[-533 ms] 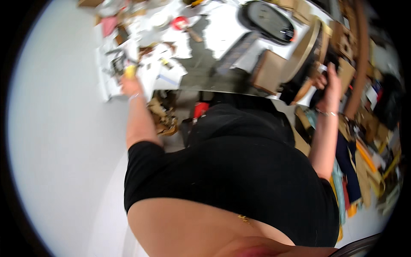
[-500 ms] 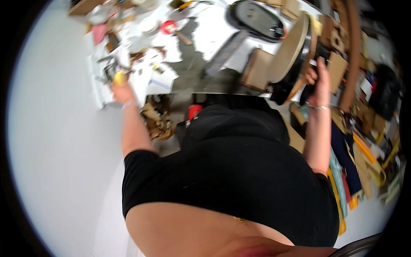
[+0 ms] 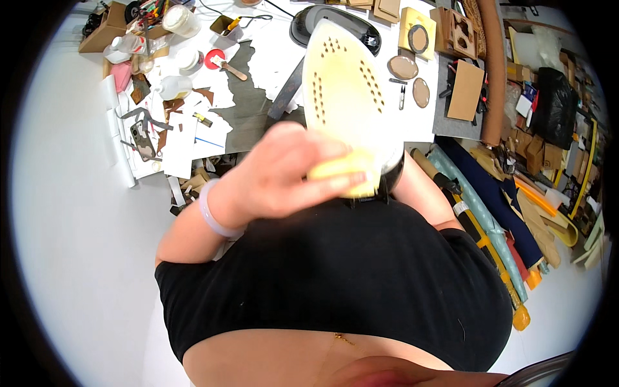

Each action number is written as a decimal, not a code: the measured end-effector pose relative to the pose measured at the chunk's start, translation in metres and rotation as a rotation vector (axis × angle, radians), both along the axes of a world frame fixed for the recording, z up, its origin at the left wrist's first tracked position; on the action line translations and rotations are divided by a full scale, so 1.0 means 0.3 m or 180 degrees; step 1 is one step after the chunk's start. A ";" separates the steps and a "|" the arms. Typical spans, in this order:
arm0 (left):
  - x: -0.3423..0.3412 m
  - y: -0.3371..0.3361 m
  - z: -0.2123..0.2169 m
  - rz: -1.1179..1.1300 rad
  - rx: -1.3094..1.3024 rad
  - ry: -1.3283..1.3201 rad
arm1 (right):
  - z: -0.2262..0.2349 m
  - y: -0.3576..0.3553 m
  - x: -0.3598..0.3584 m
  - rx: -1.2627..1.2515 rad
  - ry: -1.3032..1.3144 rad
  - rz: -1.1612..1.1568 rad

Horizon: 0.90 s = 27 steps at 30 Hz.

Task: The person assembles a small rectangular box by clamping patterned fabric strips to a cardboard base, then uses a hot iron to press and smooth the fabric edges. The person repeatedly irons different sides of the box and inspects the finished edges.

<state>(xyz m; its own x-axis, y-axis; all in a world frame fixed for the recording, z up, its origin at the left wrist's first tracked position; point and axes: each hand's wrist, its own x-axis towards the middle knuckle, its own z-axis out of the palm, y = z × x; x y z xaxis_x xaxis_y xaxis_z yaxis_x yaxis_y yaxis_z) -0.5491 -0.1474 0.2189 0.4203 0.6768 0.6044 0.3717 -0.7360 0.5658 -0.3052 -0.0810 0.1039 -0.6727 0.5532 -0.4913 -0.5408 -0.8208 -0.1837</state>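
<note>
Head view: iron [image 3: 338, 84] has come from over the bench on my right to in front of my body, soleplate now facing up at the camera, tip pointing away from me. My left hand [image 3: 284, 171] has left the bench's far-left side and is now at the iron. It grasps a yellow sponge [image 3: 351, 169], fingers wrapped round it, at the soleplate's heel end; looks touching. Right forearm [image 3: 419, 193] runs behind the iron; right hand hidden there, can't tell its grip. Pale wristband [image 3: 216, 209] on my left wrist.

Beyond the hands: black iron base [image 3: 309, 29], partly behind the soleplate tip. Beyond my left hand: red round dish [image 3: 214, 59] with a brush [image 3: 235, 72] on it, white jar [image 3: 189, 60] just beside. Left of my left hand: phone [image 3: 143, 138]. Beyond my right forearm: brown oval piece [image 3: 403, 67], cardboard panel [image 3: 465, 90].
</note>
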 end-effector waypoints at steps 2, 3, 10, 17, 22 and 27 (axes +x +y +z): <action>-0.039 0.055 -0.037 0.0784 0.0232 0.0384 | -0.013 0.013 -0.018 -0.0007 0.0064 0.0033; -0.062 0.108 -0.059 0.1112 0.0058 0.0274 | -0.011 0.002 -0.016 -0.0023 0.0059 0.0061; 0.061 0.060 0.095 0.0417 -0.0424 -0.0447 | 0.000 -0.046 0.031 -0.0120 0.0110 0.0062; -0.198 0.319 -0.110 0.1685 0.0519 0.0709 | 0.018 -0.042 0.051 -0.0058 0.0174 0.0064; 0.098 0.117 0.055 0.0438 0.0475 0.0726 | 0.015 -0.070 0.080 -0.0093 0.0174 0.0028; -0.203 0.303 -0.108 0.1706 0.0087 0.1185 | 0.009 -0.066 0.050 -0.0080 0.0256 0.0144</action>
